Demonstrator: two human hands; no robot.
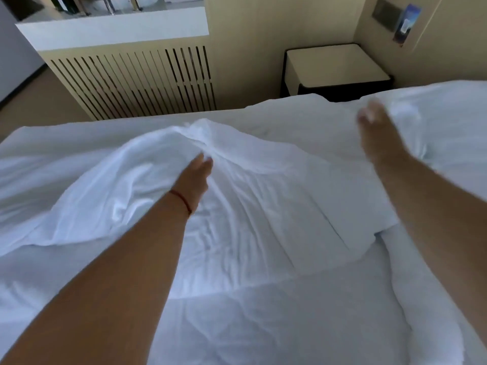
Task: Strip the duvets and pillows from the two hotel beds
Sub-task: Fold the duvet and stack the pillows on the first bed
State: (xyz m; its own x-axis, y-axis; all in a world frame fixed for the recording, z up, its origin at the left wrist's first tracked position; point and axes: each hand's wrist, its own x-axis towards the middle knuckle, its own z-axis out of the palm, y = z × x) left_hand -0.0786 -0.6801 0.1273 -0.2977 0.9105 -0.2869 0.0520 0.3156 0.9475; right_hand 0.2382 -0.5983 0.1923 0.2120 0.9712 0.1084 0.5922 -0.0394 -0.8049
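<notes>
A white duvet (118, 175) lies rumpled across the bed, bunched into a raised fold at the middle left. My left hand (193, 177), with a red thread at the wrist, grips that fold from underneath. My right hand (376, 127) is blurred and stretched toward the head of the bed, its fingers spread over the white pillow (434, 122) at the far right. I cannot tell whether it touches the pillow. The bare white sheet (263, 312) shows in front of me.
A dark bedside table (334, 67) with a pale top stands beyond the bed at the right. A slatted radiator cover (131, 80) under a white ledge runs along the far wall. Tan floor shows at the left.
</notes>
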